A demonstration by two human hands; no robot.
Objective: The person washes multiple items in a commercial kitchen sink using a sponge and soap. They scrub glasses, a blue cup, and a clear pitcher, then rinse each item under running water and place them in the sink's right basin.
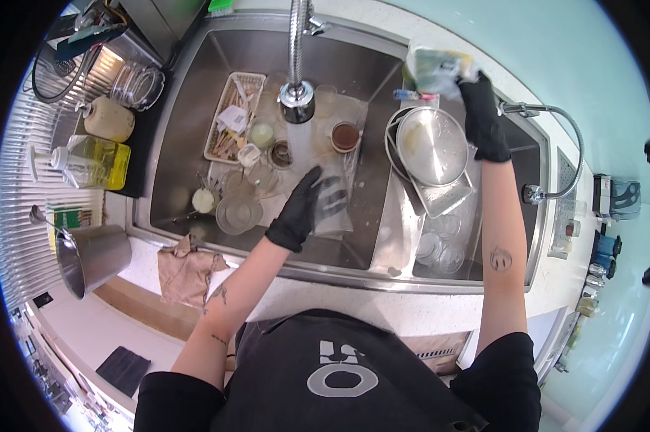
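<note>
My left hand (300, 209), in a black glove, is low over the left basin. Its fingers are curled around a clear see-through container (336, 212) and show through it; the container's exact shape is hard to make out. At the back right rim, my right hand (483, 119), also in a black glove, grips a clear plastic bag (440, 70) with green and yellow in it, slightly blurred. Water runs from the tap head (297, 101) between the cups. A cup with brown contents (345, 136) stands behind my left hand.
Clear bowls (239, 213) and a cream basket (213, 140) of small items share the left basin. Round metal trays (431, 146) lean over the right basin, above several clear cups (440, 245). A brown cloth (187, 271) lies on the front edge. Soap bottles (98, 162) stand left.
</note>
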